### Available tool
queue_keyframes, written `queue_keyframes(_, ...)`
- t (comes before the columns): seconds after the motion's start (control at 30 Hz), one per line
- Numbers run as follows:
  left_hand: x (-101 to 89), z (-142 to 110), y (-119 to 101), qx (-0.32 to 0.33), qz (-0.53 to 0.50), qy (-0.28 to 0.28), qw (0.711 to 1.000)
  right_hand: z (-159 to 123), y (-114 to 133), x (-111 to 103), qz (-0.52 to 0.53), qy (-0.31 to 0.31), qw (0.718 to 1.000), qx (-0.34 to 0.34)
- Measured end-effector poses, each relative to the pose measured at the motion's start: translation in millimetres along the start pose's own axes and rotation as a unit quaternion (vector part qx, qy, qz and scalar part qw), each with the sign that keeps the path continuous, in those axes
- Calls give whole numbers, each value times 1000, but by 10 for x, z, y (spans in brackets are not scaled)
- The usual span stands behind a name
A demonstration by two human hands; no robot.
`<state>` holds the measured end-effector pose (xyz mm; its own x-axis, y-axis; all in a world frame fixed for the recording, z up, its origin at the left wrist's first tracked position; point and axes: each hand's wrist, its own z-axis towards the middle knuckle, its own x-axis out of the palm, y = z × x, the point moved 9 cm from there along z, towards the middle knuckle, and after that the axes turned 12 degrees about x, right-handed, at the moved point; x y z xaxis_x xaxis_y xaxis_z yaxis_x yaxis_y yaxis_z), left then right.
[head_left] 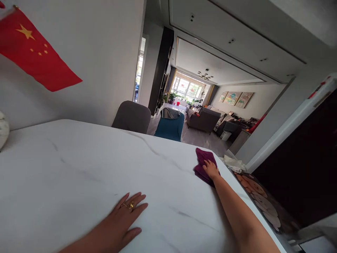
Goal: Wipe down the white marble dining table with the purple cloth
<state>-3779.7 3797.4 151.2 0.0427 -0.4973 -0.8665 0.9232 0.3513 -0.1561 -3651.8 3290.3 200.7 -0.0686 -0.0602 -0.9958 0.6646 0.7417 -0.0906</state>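
Observation:
A dark purple cloth (201,168) lies partly bunched on the white marbled table (105,158), close to its far right edge. My right hand (211,170) presses down on this cloth and grips it, with the fingers slightly bent over the fabric. Nearer to me on the left, my left hand (130,211) rests palm down on or just over the tabletop. Its fingers are spread, it holds nothing, and gold rings show on it. A wide gap of tabletop separates the two hands.
Beyond the far edge stand a grey chair (133,116) and a blue chair (170,124) with a striped cloth over its back. A red flag (39,49) hangs at the upper left. Right of the table lies a patterned mat (259,196). A sofa (202,119) stands farther back.

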Motion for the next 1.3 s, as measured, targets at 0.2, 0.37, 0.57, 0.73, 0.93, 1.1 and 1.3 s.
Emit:
queue_keyframes(0.2,22,-27,17,-45,-35,-45,997,-846,-613,20,-6,6,999,-39)
queue_keyframes(0.37,112,-19,108,-31,-49,-15,998,-1378,-985,57,10,-1,995,-103)
queue_keyframes(0.57,-59,33,239,-68,-2,-74,995,-1520,-1047,52,26,8,992,-124)
queue_keyframes(0.73,72,-49,594,-179,42,-46,982,-1123,-904,-1,15,29,994,-106)
queue_keyframes(0.93,194,-117,811,-218,67,18,974,-176,-685,-79,34,31,997,-70)
queue_keyframes(1.1,48,-70,663,-207,99,-26,973,648,-490,-96,55,29,997,-43)
queue_keyframes(1.3,-60,-48,536,-230,93,-34,968,1430,-385,-66,62,33,997,-17)
